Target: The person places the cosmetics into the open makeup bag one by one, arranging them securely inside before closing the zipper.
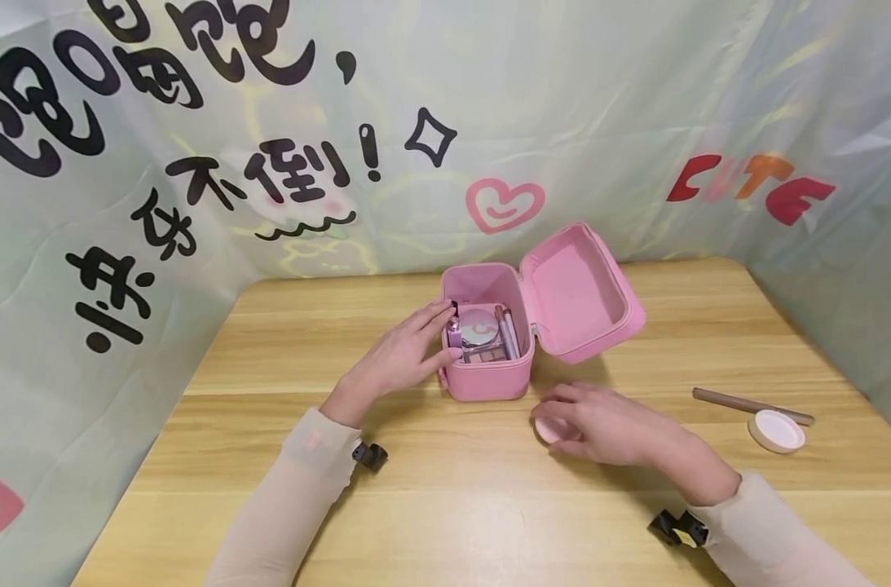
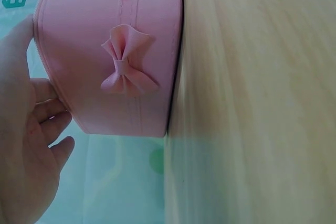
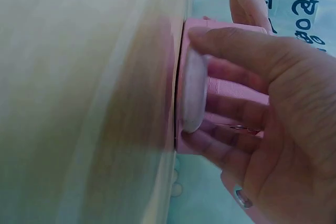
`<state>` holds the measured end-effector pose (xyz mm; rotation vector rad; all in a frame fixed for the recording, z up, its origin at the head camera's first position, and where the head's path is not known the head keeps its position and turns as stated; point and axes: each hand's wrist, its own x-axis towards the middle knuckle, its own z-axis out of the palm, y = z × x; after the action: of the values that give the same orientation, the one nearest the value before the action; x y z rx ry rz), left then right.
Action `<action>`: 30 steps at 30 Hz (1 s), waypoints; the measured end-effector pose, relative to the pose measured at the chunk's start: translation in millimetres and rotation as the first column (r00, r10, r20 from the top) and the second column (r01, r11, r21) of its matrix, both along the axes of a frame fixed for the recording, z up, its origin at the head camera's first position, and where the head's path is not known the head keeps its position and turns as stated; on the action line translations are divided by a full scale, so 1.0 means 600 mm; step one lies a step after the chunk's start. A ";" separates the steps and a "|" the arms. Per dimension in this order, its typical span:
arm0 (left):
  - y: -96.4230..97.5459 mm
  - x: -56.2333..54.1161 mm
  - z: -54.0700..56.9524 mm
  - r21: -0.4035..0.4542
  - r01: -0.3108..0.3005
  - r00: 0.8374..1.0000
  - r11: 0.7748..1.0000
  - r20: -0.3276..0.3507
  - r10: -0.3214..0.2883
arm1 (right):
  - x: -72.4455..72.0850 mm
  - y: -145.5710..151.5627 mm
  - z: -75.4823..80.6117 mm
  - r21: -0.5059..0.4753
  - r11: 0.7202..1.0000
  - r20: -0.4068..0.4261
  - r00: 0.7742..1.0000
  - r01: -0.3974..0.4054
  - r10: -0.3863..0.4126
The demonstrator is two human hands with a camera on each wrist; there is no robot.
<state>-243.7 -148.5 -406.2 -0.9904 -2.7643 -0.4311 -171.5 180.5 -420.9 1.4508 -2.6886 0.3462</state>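
An open pink cosmetic case [image 1: 487,381] stands on the table, with a bow [image 2: 123,66] on one side. My left hand [image 1: 404,346] holds its left rim, thumb over the front edge and fingertips beside an upright purple tube [image 1: 454,333] with a black top. Also inside are a round compact [image 1: 479,328], an eyeshadow palette [image 1: 485,354] and slim pens [image 1: 509,330]. My right hand [image 1: 610,424] grips a flat, round, pale pink disc [image 3: 194,90] between thumb and fingers, just in front of the case. What kind of disc it is cannot be told.
The case's lid [image 1: 580,293] is tipped open to the right. On the right of the wooden table [image 1: 416,505] lie a brown pencil-like stick [image 1: 742,403] and a shallow round pink lid [image 1: 777,430] with a white inside. A printed cloth [image 1: 386,73] hangs behind and at the sides.
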 end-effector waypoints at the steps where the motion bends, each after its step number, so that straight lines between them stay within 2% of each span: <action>1: 0.000 0.000 0.000 -0.003 0.004 1.000 1.000 -0.009 -0.004 | 0.001 -0.001 0.002 -0.005 1.000 0.000 1.000 0.004 -0.004; 8: -0.001 0.002 0.000 -0.031 0.009 1.000 0.999 -0.025 -0.010 | 0.009 -0.012 0.018 -0.049 0.999 -0.023 1.000 0.005 -0.006; 15: -0.001 0.000 0.001 -0.054 0.020 0.999 0.998 -0.039 -0.022 | 0.008 -0.026 0.040 -0.126 0.990 -0.131 0.991 -0.055 0.038; 20: -0.001 -0.002 0.001 -0.061 0.027 0.998 0.998 -0.050 -0.030 | 0.002 -0.036 0.059 -0.137 0.987 -0.194 0.979 -0.081 0.054; 30: 0.000 -0.004 0.001 -0.057 0.020 1.000 0.998 -0.020 -0.021 | -0.017 -0.058 0.101 -0.133 0.987 -0.190 0.980 -0.084 0.058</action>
<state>-246.1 -148.6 -405.6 -1.0311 -2.7645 -0.3449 -181.8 146.0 -360.5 1.4635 -2.4201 0.3769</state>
